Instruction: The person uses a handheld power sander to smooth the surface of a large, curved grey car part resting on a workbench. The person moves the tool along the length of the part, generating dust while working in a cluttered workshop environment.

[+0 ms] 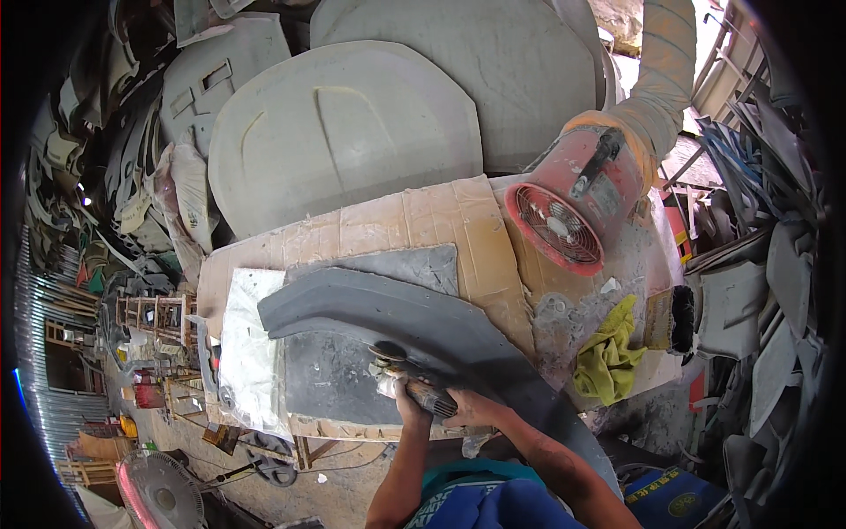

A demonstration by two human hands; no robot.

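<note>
A long curved grey panel (414, 317) lies across a cardboard-covered bench (423, 220). Both hands hold a small angle grinder (401, 375) against the panel's near edge. My left hand (407, 407) grips the grinder close to its disc. My right hand (471, 407) wraps the rear of the grinder's body. A flat grey sheet (330, 379) lies under the panel, and a white plastic sheet (247, 353) sits to its left.
A red extraction fan (568, 207) with a pale flexible duct (656, 79) stands at the bench's right. A yellow-green rag (608, 353) and a brush (680, 319) lie beside it. Large grey moulded shells (344, 132) lean behind. A floor fan (163, 494) stands lower left.
</note>
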